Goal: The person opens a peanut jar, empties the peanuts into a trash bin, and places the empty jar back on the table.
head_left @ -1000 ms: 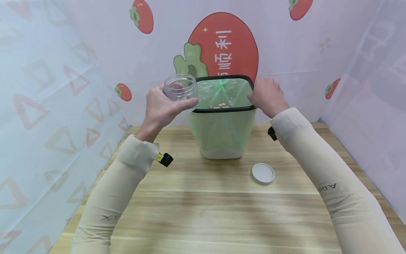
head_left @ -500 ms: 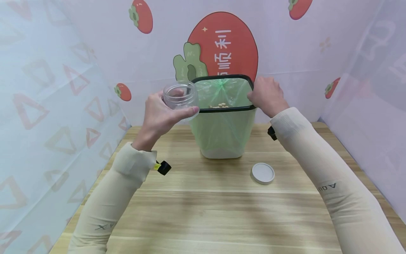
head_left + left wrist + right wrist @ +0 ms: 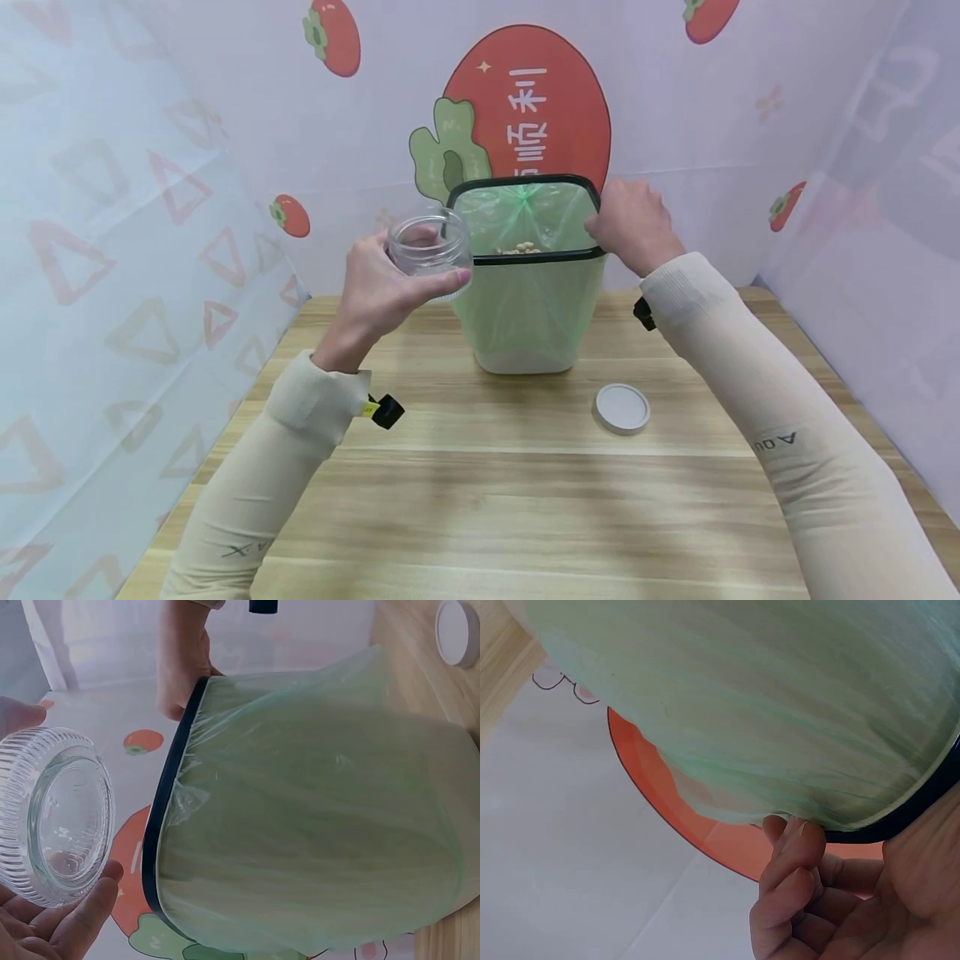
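My left hand [image 3: 371, 292] holds a clear ribbed jar [image 3: 430, 250], its mouth uncovered and facing up, at the left side of the trash can [image 3: 525, 325]. From the left wrist view, the see-through base of the jar [image 3: 73, 825] shows, with fingers round its side. The trash can has a black rim and a translucent green bag lining it. Small pale pieces, peanut-like [image 3: 519, 248], lie inside. On the can's right rim, my right hand [image 3: 636, 227] grips with fingers curled over the edge; the right wrist view shows its curled fingers [image 3: 791, 859] at the bag's underside.
A round white lid [image 3: 622, 408] lies on the wooden table [image 3: 480, 508], in front and to the right of the can. Behind stands a white printed backdrop [image 3: 675, 92] with red fruit drawings, and fabric walls rise on both sides.
My left hand and the jar have come down a little, from above the can's rim level to beside it. The right hand stays on the rim, and the can and lid have not moved.
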Demonstrator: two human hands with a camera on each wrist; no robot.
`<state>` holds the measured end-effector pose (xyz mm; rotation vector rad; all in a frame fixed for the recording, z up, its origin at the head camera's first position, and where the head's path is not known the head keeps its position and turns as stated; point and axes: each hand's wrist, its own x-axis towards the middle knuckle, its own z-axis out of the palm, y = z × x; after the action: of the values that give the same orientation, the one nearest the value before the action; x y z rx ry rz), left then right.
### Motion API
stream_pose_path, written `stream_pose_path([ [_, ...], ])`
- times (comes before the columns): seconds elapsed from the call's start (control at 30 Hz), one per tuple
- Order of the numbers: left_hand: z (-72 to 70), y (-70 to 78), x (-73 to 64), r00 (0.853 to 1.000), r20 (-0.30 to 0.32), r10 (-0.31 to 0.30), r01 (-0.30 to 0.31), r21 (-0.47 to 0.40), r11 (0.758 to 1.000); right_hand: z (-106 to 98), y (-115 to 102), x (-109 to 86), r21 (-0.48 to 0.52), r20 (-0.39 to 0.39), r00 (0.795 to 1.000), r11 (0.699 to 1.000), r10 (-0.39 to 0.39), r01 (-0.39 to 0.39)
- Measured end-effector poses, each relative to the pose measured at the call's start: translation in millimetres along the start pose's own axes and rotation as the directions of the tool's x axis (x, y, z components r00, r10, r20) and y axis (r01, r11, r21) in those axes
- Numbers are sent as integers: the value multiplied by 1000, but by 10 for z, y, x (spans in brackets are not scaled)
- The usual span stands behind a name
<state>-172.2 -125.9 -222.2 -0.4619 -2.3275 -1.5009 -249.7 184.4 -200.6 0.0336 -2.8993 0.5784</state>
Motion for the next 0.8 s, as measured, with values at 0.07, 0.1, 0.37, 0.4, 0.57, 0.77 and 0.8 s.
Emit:
stream_pose_path([
  [0.07,5,-15,-15,1000,2,-7,7,5,1000,0,0,1,-2,-1,1000,1000,-3,3],
  [0.1,7,-23,-21,1000,3,-9,9,6,1000,0,-1,2,-3,-1,1000,1000,-2,2],
  [0.37,23,-88,-97,1000,18,-19,19,-3,1000,2,-2,5,-3,4,1000,1000,-1,1],
  [0.4,28,-99,-105,1000,19,-20,20,-2,1000,4,-2,4,-2,4,1000,1000,-1,1],
  [0.57,60,-157,-139,1000,16,-18,18,6,1000,16,-1,2,-2,7,1000,1000,6,-6],
  [0.77,92,-190,-158,1000,18,-9,9,-11,1000,5,-4,8,-12,5,1000,1000,11,-11],
  [0.8,99,-195,-157,1000,20,-9,10,-13,1000,1,-5,7,-15,4,1000,1000,10,-10],
])
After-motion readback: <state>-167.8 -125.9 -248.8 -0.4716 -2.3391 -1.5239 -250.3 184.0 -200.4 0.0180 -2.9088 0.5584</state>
